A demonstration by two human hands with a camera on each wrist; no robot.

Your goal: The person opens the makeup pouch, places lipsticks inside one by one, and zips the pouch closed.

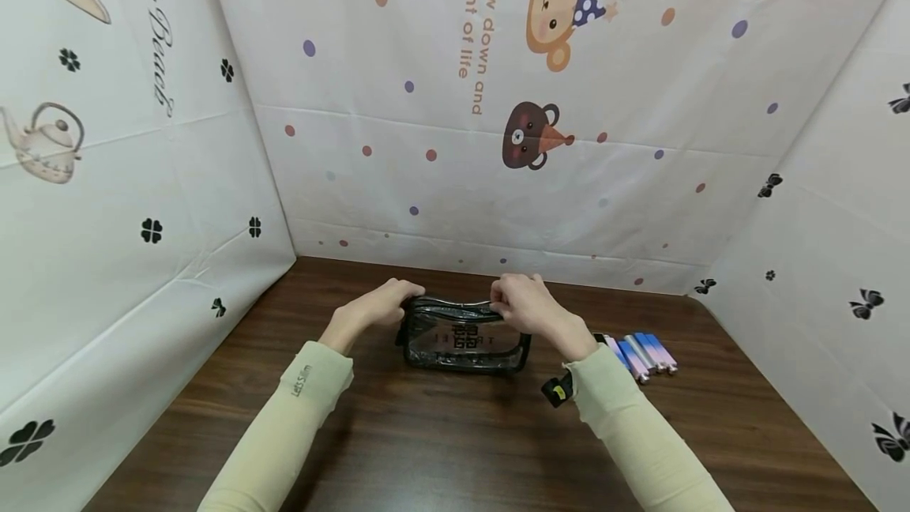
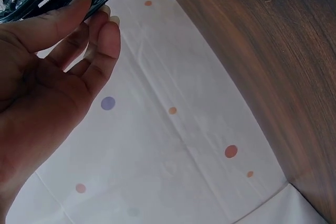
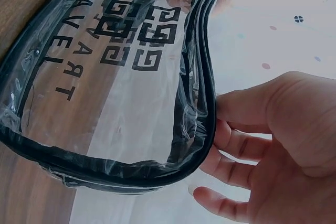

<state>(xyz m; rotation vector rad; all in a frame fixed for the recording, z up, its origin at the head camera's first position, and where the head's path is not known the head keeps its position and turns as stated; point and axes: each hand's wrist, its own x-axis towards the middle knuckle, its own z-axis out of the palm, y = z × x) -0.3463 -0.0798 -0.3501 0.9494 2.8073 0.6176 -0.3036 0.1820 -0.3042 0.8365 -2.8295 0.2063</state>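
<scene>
A clear plastic zip pouch [image 1: 462, 338] with black trim and black printed lettering stands upright on the table in the head view. At its upper left corner my left hand [image 1: 377, 303] pinches the black edge. My right hand [image 1: 529, 303] grips the top edge toward the right end, by the zipper. The left wrist view shows the left thumb [image 2: 63, 19] and fingertips meeting on the pouch's dark trim, beside a strip of zipper teeth. In the right wrist view, thumb and fingers of the right hand [image 3: 283, 129] hold the trimmed rim, and the printed face shows through.
Several small blue-and-pink sticks [image 1: 643, 354] lie together on the brown wooden table [image 1: 426, 441], right of the pouch and partly behind the right forearm. A black item [image 1: 557, 390] with a yellow mark sits beside the right cuff. Printed white sheets [image 1: 355, 180] enclose the back and sides.
</scene>
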